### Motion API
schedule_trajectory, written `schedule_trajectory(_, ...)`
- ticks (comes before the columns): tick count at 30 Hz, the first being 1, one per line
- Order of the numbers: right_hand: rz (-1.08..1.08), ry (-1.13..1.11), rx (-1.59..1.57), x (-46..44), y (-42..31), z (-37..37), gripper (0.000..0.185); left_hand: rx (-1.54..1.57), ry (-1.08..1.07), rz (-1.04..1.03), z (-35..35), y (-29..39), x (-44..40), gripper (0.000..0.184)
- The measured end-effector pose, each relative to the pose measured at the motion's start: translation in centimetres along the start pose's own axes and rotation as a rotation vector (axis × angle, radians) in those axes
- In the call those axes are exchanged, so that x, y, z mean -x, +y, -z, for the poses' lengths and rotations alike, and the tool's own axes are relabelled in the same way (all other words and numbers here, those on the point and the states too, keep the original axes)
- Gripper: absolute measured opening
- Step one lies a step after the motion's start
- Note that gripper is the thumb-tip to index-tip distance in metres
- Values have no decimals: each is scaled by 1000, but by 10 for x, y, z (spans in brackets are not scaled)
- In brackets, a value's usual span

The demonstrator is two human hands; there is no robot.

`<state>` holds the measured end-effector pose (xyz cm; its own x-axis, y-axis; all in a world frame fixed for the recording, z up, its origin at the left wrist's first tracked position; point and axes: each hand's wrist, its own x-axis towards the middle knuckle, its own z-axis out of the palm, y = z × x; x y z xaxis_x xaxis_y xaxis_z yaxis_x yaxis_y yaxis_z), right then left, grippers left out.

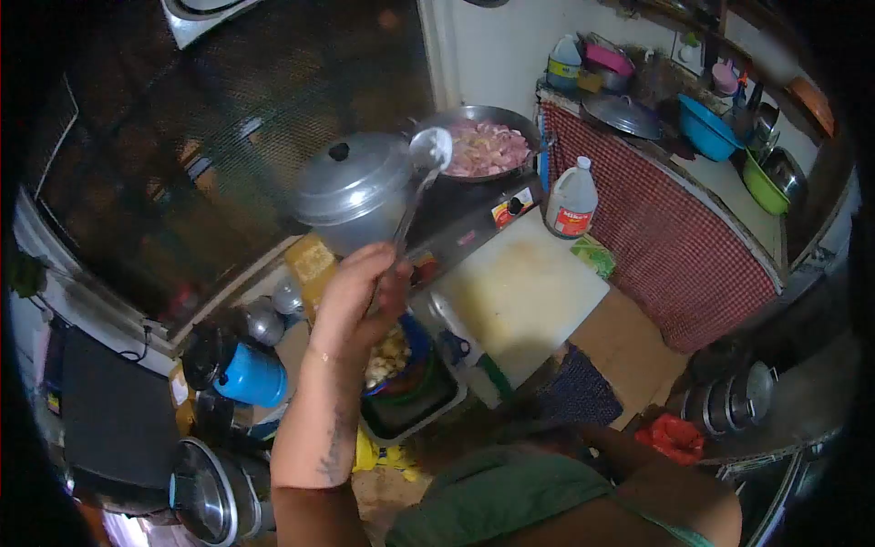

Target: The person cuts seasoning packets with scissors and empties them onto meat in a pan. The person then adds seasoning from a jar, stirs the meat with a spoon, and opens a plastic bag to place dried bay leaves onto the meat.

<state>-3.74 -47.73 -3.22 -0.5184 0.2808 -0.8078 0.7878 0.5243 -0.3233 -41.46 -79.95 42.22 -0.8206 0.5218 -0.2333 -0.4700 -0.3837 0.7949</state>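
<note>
Aloft, a ladle (pixel 430 150) fills the left hand's grip (pixel 366 294) — handle-held, apparently for distance from the pan (pixel 476 111) at the stove's (pixel 480 229) right end; right hand unseen.

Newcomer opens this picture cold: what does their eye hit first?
Probably the bare left hand, raised near the centre and gripping a long-handled metal ladle, whose bowl shows between the large silver lidded pot and the wide round metal pan. Next, the pink, meat-like pieces in that pan, at upper centre. Then the red-and-white checked curtain hanging on the right.
</note>
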Motion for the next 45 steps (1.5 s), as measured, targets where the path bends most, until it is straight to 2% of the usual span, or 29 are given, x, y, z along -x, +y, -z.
schedule_trajectory(1,0,-2,-2,-4,4,10,21,-27,48,-17,-13,-8,-23,14)
schedule_trajectory(4,14,-4,-22,-32,19,48,20,27,-59,6,-46,-21,-95,15)
schedule_trajectory(7,28,-4,-37,-70,33,105,19,-225,60,-109,-92,-36,-174,4)
schedule_trajectory(10,6,12,-120,-104,48,155,18,-723,258,-245,-122,-59,-250,17)
schedule_trajectory(13,-53,55,-283,-130,62,200,17,-1282,409,-949,-90,-94,-337,34)
schedule_trajectory(18,-228,178,-882,-136,69,251,15,-1451,443,-650,-127,-90,-292,40)
schedule_trajectory(19,-243,175,-893,-134,67,256,15,-1491,434,-584,-126,-91,-284,40)
schedule_trajectory(22,-171,98,-547,-153,86,248,16,-1669,331,-518,-113,-97,-269,38)
schedule_trajectory(25,-60,35,-180,-183,105,235,17,-1810,367,-415,-114,-116,-294,39)
schedule_trajectory(29,110,-1,261,-218,121,232,19,-1835,489,-296,-96,-143,-359,43)
schedule_trajectory(30,169,5,382,-227,126,231,20,-1784,486,-356,-95,-146,-363,44)
schedule_trajectory(33,399,96,797,-255,140,225,22,-1751,526,-335,-76,-160,-376,48)
schedule_trajectory(35,388,186,651,-274,157,207,25,-1769,431,-347,-89,-148,-346,49)
schedule_trajectory(39,122,-13,265,-235,126,227,24,-1884,388,-383,-100,-120,-288,52)
schedule_trajectory(40,82,-32,197,-228,121,231,24,-1968,419,-273,-102,-113,-285,51)
schedule_trajectory(43,-31,-69,18,-208,106,244,24,-2032,442,-306,-106,-106,-297,49)
schedule_trajectory(45,-61,-87,4,-198,98,252,24,-2062,437,-317,-111,-112,-322,35)
